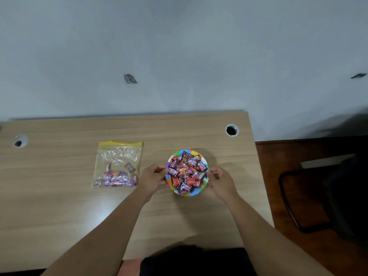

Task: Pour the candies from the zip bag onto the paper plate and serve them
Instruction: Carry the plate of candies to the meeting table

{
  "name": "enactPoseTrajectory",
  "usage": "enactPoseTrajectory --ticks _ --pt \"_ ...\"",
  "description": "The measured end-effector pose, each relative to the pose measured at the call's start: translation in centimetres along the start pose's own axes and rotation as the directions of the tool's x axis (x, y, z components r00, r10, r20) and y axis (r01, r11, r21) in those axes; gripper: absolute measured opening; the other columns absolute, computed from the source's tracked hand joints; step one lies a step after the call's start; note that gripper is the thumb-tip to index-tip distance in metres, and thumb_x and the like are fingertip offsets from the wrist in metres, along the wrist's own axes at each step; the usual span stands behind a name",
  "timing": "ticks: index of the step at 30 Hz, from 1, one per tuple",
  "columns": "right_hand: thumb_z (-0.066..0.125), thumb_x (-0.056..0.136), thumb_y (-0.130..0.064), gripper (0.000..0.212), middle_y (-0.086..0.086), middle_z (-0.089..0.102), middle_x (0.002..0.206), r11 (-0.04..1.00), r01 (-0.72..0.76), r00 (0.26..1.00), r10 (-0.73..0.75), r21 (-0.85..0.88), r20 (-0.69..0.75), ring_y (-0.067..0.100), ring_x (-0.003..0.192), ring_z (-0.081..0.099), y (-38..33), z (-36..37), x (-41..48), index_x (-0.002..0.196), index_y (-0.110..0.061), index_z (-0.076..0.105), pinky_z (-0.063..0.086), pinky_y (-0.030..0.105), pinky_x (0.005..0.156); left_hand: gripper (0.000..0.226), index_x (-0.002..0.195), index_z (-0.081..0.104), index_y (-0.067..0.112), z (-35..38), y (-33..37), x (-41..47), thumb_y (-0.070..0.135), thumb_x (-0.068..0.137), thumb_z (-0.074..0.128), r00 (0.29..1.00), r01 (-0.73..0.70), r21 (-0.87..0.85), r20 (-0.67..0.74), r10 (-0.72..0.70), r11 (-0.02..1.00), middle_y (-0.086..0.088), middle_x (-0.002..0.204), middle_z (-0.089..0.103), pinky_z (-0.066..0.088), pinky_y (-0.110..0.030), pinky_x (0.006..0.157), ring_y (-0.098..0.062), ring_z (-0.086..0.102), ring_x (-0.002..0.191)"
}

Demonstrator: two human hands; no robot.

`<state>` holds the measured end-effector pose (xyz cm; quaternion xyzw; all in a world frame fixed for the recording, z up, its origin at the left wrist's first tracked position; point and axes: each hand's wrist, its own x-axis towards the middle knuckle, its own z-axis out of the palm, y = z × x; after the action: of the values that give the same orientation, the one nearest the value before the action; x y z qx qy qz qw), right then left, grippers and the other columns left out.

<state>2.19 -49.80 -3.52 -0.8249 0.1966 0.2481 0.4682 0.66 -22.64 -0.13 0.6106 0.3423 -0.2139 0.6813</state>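
Pour looks done; you're on the serve step. Left hand [153,179] and right hand [221,181] have fingers gripping the paper plate [173,189] rim at 9 and 3 o'clock, candies [187,172] heaped on it. Zip bag [118,164], some pieces inside, lies on the counter [59,206] at 9 o'clock. Next: keep it level.

We see bare counter [59,216] in front of, behind and to the right of the paper plate [196,191]. On its left our left hand [152,181] fills the gap toward the zip bag [117,166]. Our right hand [222,181] blocks the plate's right rim.
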Motion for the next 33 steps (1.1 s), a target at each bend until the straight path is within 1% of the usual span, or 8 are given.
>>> enactPoseTrajectory --ticks 3,7,11,15,17,24,28,33 --pt "0.068 0.1 -0.025 0.013 -0.001 0.082 0.096 0.999 0.013 0.998 -0.011 0.039 -0.058 0.025 0.088 0.081 -1.8 -1.1 -2.9 0.091 -0.034 0.071 0.067 0.053 0.085 0.008 0.106 0.069 0.0 0.3 0.8 -1.5 0.007 0.103 0.066 0.998 -0.055 0.004 0.015 0.055 0.998 -0.033 0.126 0.069 0.067 -0.032 0.061 -0.026 0.076 0.084" --pt "0.066 0.102 -0.026 0.012 0.0 0.082 0.099 0.996 0.034 0.994 -0.026 0.081 -0.104 0.025 0.087 0.081 -2.1 -2.5 -5.4 0.095 -0.033 0.071 0.068 0.051 0.084 0.009 0.107 0.07 0.001 0.9 1.5 -2.6 0.009 0.103 0.067 0.991 -0.1 0.028 0.087 0.097 0.995 -0.032 0.128 0.068 0.067 -0.034 0.065 -0.026 0.076 0.085" --pt "0.063 0.106 -0.022 0.007 0.003 0.079 0.099 0.992 0.028 0.984 -0.006 0.124 -0.178 0.017 0.075 0.076 -2.4 -3.9 -8.1 0.106 -0.022 0.07 0.066 0.032 0.069 0.021 0.115 0.069 -0.005 2.1 2.1 -2.9 0.012 0.102 0.068 0.982 -0.114 0.067 0.155 0.103 0.991 -0.025 0.119 0.073 0.067 -0.033 0.067 -0.019 0.077 0.077" --pt "0.062 0.106 -0.024 0.01 0.003 0.08 0.101 0.99 0.007 0.971 0.027 0.143 -0.237 0.018 0.077 0.079 -1.0 -5.2 -10.0 0.109 -0.02 0.071 0.063 0.024 0.06 0.01 0.107 0.071 0.006 4.0 2.3 -3.7 0.014 0.102 0.07 0.962 -0.144 0.079 0.244 0.121 0.986 -0.019 0.116 0.073 0.066 -0.041 0.079 -0.022 0.075 0.082" --pt "0.063 0.105 -0.025 0.011 0.003 0.081 0.101 0.985 0.0 0.965 0.045 0.173 -0.257 0.017 0.077 0.079 -0.4 -5.6 -10.7 0.109 -0.02 0.071 0.062 0.021 0.058 0.005 0.101 0.072 0.01 4.8 2.3 -4.2 0.015 0.102 0.07 0.956 -0.157 0.088 0.263 0.129 0.984 -0.018 0.114 0.074 0.066 -0.041 0.079 -0.024 0.074 0.085" --pt "0.062 0.106 -0.023 0.012 0.006 0.08 0.102 0.968 0.019 0.936 0.071 0.251 -0.344 0.016 0.071 0.081 3.0 -8.8 -14.3 0.112 -0.017 0.07 0.066 0.027 0.06 0.005 0.1 0.072 0.01 9.1 2.1 -7.7 0.013 0.102 0.069 0.93 -0.178 0.132 0.345 0.123 0.975 -0.014 0.105 0.076 0.064 -0.031 0.064 -0.019 0.074 0.077" --pt "0.062 0.107 -0.024 0.011 0.005 0.079 0.1 0.968 0.02 0.915 0.083 0.249 -0.396 0.017 0.067 0.08 5.5 -10.9 -16.7 0.111 -0.017 0.07 0.069 0.033 0.064 0.007 0.105 0.071 0.007 11.9 1.3 -10.2 0.014 0.102 0.069 0.909 -0.204 0.148 0.394 0.132 0.968 -0.013 0.104 0.075 0.064 -0.029 0.063 -0.019 0.073 0.077" --pt "0.061 0.107 -0.026 0.012 0.004 0.08 0.102 0.961 0.042 0.89 0.087 0.272 -0.447 0.018 0.073 0.082 9.2 -13.9 -21.1 0.107 -0.019 0.071 0.065 0.025 0.059 0.01 0.107 0.074 0.007 15.6 -1.1 -14.2 0.015 0.102 0.07 0.89 -0.238 0.171 0.433 0.144 0.956 -0.01 0.102 0.078 0.065 -0.032 0.068 -0.02 0.075 0.079"
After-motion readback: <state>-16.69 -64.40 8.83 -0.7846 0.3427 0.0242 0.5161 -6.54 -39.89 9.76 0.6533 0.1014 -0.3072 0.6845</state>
